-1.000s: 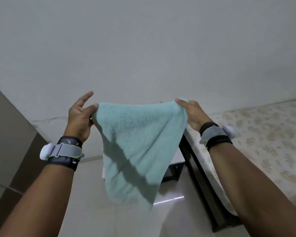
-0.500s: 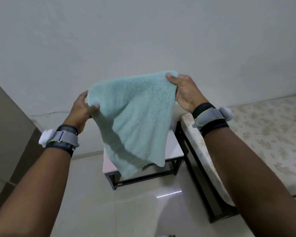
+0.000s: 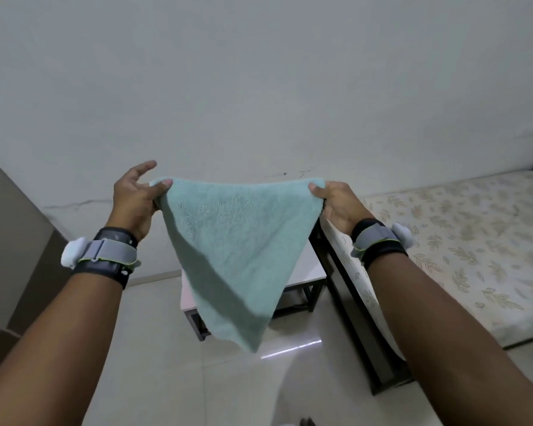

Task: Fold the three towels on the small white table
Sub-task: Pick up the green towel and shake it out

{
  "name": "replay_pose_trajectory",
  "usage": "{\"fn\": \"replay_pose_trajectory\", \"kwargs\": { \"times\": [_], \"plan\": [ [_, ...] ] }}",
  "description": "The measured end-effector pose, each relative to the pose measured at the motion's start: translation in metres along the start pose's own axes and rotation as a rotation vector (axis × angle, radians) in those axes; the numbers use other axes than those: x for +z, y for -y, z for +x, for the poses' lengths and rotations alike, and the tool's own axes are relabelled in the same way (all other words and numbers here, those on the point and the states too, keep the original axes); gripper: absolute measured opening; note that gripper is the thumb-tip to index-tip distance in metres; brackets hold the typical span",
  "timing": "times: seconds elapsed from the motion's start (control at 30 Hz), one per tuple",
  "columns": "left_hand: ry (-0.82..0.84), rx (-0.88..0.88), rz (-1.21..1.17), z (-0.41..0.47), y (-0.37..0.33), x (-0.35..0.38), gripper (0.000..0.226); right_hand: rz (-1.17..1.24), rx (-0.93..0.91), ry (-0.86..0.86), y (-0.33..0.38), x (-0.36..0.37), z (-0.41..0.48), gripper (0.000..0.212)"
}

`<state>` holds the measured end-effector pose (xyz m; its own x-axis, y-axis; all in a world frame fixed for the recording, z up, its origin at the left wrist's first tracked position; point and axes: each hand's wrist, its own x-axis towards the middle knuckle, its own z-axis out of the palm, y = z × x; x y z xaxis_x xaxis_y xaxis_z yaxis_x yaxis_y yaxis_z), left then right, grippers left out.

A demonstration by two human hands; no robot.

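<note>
A light teal towel (image 3: pixel 237 250) hangs in the air in front of me, stretched flat along its top edge and tapering to a point below. My left hand (image 3: pixel 134 198) pinches its top left corner between thumb and fingers, with the index finger stretched upward. My right hand (image 3: pixel 336 201) pinches the top right corner. The small white table (image 3: pixel 308 265) stands on the floor behind the towel, mostly hidden by it. No other towels are visible.
A bed with a leaf-patterned mattress (image 3: pixel 462 247) on a dark frame stands directly right of the table. A brown cabinet side (image 3: pixel 10 241) is at the left. Pale glossy floor tiles (image 3: pixel 166 364) lie below, and a plain wall is behind.
Half a second ago the towel was raised and slanted, with my right hand higher. Both hands have since come level and moved apart, pulling the top edge taut.
</note>
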<state>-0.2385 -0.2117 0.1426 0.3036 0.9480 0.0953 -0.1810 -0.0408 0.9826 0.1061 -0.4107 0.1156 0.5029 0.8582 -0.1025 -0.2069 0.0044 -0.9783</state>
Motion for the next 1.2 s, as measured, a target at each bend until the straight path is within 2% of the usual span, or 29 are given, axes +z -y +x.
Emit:
{"fn": "replay_pose_trajectory", "kwargs": {
  "times": [0.07,0.13,0.2,0.23,0.3,0.4,0.47,0.5,0.6,0.7,0.8,0.87,0.93,1.1,1.2],
  "plan": [
    [-0.013,-0.003,-0.089,0.001,0.001,-0.007,0.055,0.13,-0.051,0.067,0.004,0.006,0.002,0.036],
    [0.038,-0.046,-0.12,-0.001,0.003,-0.013,0.054,0.181,-0.007,0.203,-0.004,0.017,0.001,0.035],
    [0.097,-0.137,0.097,-0.005,0.012,-0.018,0.057,-0.019,0.112,0.234,-0.025,0.023,-0.002,0.036],
    [0.101,-0.168,0.241,-0.007,0.02,-0.023,0.061,-0.105,0.148,0.197,-0.035,0.025,-0.003,0.036],
    [0.046,-0.207,0.335,-0.009,0.031,-0.034,0.068,-0.117,0.158,0.111,-0.05,0.028,-0.004,0.032],
    [-0.05,-0.22,0.133,-0.01,0.029,-0.043,0.066,-0.013,0.144,0.042,-0.045,0.035,-0.008,0.028],
    [-0.023,-0.198,0.019,-0.011,0.023,-0.047,0.063,-0.002,0.124,0.046,-0.034,0.041,-0.01,0.023],
    [-0.006,-0.179,0.036,-0.011,0.019,-0.051,0.062,-0.003,0.103,0.064,-0.027,0.045,-0.01,0.021],
    [-0.02,-0.143,0.207,-0.006,0.008,-0.06,0.055,-0.12,0.008,0.061,-0.008,0.053,-0.002,0.023],
    [-0.077,-0.124,0.387,0.002,0.003,-0.066,0.048,-0.299,-0.118,0.049,-0.007,0.061,0.019,0.062],
    [-0.108,-0.092,0.487,0.005,-0.001,-0.064,0.039,-0.38,-0.227,0.045,0.003,0.074,0.018,0.048],
    [-0.135,-0.077,0.533,0.004,-0.005,-0.062,0.035,-0.424,-0.325,0.028,0.01,0.078,0.009,0.057],
    [-0.155,-0.075,0.537,0.006,-0.009,-0.063,0.034,-0.526,-0.447,0.014,0.01,0.078,0.006,0.057],
    [-0.206,-0.186,0.301,0.007,-0.014,-0.072,0.051,-0.931,-0.86,0.025,0.006,0.065,-0.003,0.024],
    [-0.227,-0.196,0.256,0.003,-0.011,-0.07,0.054,-0.911,-0.887,0.029,0.004,0.063,-0.005,0.039]
  ]
}}
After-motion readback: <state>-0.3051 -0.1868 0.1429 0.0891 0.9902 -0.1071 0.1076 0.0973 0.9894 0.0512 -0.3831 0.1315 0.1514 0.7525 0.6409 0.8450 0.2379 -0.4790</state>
